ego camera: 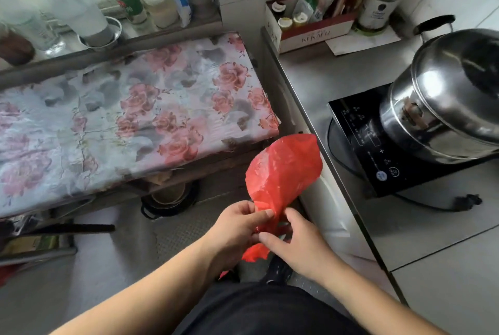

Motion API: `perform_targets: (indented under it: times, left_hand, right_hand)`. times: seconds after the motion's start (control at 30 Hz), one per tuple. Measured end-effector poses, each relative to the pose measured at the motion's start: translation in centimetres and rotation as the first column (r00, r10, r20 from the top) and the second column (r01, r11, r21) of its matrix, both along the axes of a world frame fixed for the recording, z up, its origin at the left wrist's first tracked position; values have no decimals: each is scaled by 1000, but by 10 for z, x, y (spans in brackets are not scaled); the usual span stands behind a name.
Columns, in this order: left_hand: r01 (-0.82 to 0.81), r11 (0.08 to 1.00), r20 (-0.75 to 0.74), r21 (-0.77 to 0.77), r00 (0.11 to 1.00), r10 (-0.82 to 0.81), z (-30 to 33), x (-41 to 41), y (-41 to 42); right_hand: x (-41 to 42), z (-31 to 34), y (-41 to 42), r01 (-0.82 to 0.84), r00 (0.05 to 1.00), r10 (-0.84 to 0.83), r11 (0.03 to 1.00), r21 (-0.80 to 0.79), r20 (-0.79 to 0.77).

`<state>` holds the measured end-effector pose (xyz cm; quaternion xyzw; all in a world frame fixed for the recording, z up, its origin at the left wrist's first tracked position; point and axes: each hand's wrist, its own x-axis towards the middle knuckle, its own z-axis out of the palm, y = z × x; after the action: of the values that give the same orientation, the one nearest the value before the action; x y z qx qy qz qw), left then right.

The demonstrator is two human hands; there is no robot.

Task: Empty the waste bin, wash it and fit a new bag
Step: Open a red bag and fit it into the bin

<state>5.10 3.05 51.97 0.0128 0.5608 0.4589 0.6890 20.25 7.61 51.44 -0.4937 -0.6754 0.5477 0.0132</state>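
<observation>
A thin red plastic bag (283, 172) is held up in front of me, its loose end fanning upward toward the counter corner. My left hand (237, 229) pinches its gathered lower part between thumb and fingers. My right hand (294, 243) pinches the same bunched part from the right, fingers curled into the plastic. A short red tail hangs below both hands. No waste bin is in view.
A low table with a flowered cloth (121, 124) stands at left, bottles and jars behind it. A steel pot (442, 100) sits on a black induction cooker (378, 151) on the steel counter (318, 75) at right. A dark pot (168, 199) sits on the floor under the table.
</observation>
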Motion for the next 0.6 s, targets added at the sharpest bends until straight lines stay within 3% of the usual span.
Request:
perform_targets:
  times: [0.2, 0.43, 0.6]
  left_hand:
    - [40, 999, 65, -2, 997, -40, -2, -10, -4]
    - [43, 996, 63, 73, 997, -47, -1, -45, -13]
    - [5, 1000, -87, -6, 996, -6, -7, -76, -17]
  right_hand:
    - [-21, -3, -6, 73, 997, -73, 997, 12, -25]
    - [-24, -7, -6, 264, 954, -268, 963, -45, -134]
    - [-20, -9, 1, 538, 780, -587, 806, -248, -215]
